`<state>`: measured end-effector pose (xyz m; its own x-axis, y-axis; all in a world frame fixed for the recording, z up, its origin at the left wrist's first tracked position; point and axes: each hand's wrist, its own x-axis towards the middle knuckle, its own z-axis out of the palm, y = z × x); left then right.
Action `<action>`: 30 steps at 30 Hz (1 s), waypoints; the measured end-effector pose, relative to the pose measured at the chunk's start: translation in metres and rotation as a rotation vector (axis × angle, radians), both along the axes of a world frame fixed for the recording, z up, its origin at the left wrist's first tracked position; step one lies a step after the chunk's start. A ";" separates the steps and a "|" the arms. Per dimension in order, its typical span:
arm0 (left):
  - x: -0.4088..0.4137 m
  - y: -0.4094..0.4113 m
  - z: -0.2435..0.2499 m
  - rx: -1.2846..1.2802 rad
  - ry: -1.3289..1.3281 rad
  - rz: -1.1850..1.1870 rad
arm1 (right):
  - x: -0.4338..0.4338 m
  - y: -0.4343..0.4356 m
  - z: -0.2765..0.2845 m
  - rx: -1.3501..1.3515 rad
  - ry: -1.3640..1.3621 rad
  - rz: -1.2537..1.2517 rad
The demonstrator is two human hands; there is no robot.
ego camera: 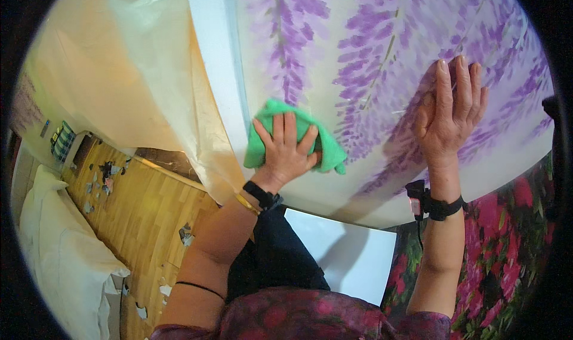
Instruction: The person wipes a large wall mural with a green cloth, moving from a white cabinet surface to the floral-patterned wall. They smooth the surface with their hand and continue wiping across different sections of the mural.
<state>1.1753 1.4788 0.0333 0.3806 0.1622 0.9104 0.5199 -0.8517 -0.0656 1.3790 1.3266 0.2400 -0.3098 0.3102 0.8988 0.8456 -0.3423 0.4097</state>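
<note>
Under the spread fingers of my left hand (286,156) a green cloth (262,147) is pressed against a pale sheet with painted purple flowers (286,40). The cloth lies near the sheet's left edge, and its right corner sticks out past my thumb. My right hand (452,111) is flat and holds nothing, with its fingers stretched upward over the purple flowers. Whether its palm touches the sheet I cannot tell. Each wrist wears a black strap; a small device (416,200) with a cable sits at the right one.
Left of the sheet runs a white strip (219,49), then translucent sheeting (152,58). Torn scraps (107,174) litter the wooden floor (143,205) beside white bedding (62,250). A white board (358,255) stands below the sheet, with a dark red-flowered surface (501,250) to the right.
</note>
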 end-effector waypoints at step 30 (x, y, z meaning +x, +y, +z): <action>-0.012 -0.039 -0.123 -0.260 0.254 -0.012 | 0.007 0.005 -0.001 0.074 -0.044 0.045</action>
<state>1.1635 1.4400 -0.0892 0.5929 0.3700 0.7152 0.5047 -0.8628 0.0279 1.3865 1.3316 0.2389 -0.3619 0.2284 0.9038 0.8422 -0.3354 0.4220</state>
